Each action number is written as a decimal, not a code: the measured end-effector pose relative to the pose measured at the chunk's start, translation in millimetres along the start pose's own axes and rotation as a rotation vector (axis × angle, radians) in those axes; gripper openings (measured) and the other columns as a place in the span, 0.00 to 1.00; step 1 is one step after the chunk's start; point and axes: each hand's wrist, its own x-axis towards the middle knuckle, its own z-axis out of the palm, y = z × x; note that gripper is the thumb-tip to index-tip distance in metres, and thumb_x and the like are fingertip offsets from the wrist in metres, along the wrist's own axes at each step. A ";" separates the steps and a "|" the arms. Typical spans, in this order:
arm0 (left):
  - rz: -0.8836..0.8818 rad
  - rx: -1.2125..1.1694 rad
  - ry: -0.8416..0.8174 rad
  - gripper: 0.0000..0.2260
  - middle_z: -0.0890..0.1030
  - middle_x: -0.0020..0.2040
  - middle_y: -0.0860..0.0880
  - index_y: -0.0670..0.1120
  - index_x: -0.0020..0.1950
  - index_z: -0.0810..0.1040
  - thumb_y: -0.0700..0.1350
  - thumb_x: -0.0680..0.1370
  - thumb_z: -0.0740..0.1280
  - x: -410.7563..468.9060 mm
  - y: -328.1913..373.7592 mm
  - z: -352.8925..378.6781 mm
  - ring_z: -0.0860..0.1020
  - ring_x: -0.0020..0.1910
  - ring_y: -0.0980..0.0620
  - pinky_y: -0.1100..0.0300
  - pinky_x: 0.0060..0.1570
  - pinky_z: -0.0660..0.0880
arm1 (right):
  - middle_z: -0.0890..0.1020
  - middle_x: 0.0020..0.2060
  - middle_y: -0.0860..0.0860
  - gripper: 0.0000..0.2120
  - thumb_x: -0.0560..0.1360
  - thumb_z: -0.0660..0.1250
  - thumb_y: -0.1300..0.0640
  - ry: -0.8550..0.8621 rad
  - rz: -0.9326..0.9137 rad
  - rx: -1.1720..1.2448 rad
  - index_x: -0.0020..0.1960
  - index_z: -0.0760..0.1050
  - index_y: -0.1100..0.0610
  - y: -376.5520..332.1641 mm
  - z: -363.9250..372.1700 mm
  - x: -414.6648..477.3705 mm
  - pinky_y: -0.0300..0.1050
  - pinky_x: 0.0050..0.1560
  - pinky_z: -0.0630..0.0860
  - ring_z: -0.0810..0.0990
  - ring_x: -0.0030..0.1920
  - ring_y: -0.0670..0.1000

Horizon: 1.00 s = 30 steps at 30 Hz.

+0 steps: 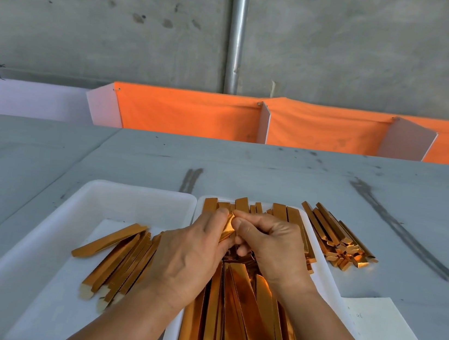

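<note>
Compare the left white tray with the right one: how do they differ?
The left tray holds a few gold strips, much floor bare; the right tray is packed with a gold pile. The left tray's strips stay inside its rim; the right tray's pile pokes over the far rim. The left hand and right hand pinch a gold piece above the right tray, not the left. Both are white, side by side on the table.

A grey, stained concrete wall (96, 10) fills the back, with an upright metal pipe (237, 29) running down it. Below it hangs orange cloth (190, 114) between white divider boards (264, 126), behind a grey table (274, 170) streaked with dark scuff marks (398, 229).
</note>
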 end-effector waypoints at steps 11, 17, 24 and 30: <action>0.025 0.004 0.020 0.19 0.77 0.38 0.54 0.48 0.58 0.74 0.59 0.77 0.57 0.1 -0.7 0.4 0.67 0.26 0.59 0.68 0.21 0.63 | 0.85 0.35 0.51 0.09 0.75 0.72 0.62 -0.013 0.012 -0.005 0.43 0.86 0.48 -3.2 1.9 -0.9 0.35 0.34 0.77 0.81 0.31 0.45; 0.003 -0.067 -0.011 0.20 0.78 0.40 0.53 0.48 0.60 0.73 0.60 0.77 0.55 0.6 -0.6 -1.6 0.77 0.30 0.55 0.64 0.23 0.69 | 0.84 0.32 0.52 0.10 0.74 0.73 0.62 -0.002 0.008 0.003 0.41 0.86 0.48 -1.4 1.4 0.1 0.35 0.35 0.77 0.80 0.29 0.46; -0.016 -0.126 0.017 0.16 0.79 0.41 0.53 0.48 0.59 0.72 0.57 0.77 0.64 0.8 -0.2 0.3 0.77 0.30 0.54 0.61 0.25 0.74 | 0.85 0.33 0.51 0.10 0.75 0.71 0.64 -0.016 -0.009 0.046 0.47 0.85 0.50 -1.5 0.9 0.1 0.35 0.36 0.78 0.80 0.30 0.46; -0.013 -0.121 0.021 0.17 0.78 0.43 0.54 0.49 0.60 0.71 0.58 0.77 0.61 0.8 -1.1 2.3 0.77 0.32 0.55 0.61 0.27 0.75 | 0.84 0.32 0.51 0.08 0.75 0.71 0.65 -0.005 -0.008 0.049 0.47 0.85 0.53 -1.4 -0.2 0.6 0.35 0.36 0.78 0.80 0.30 0.45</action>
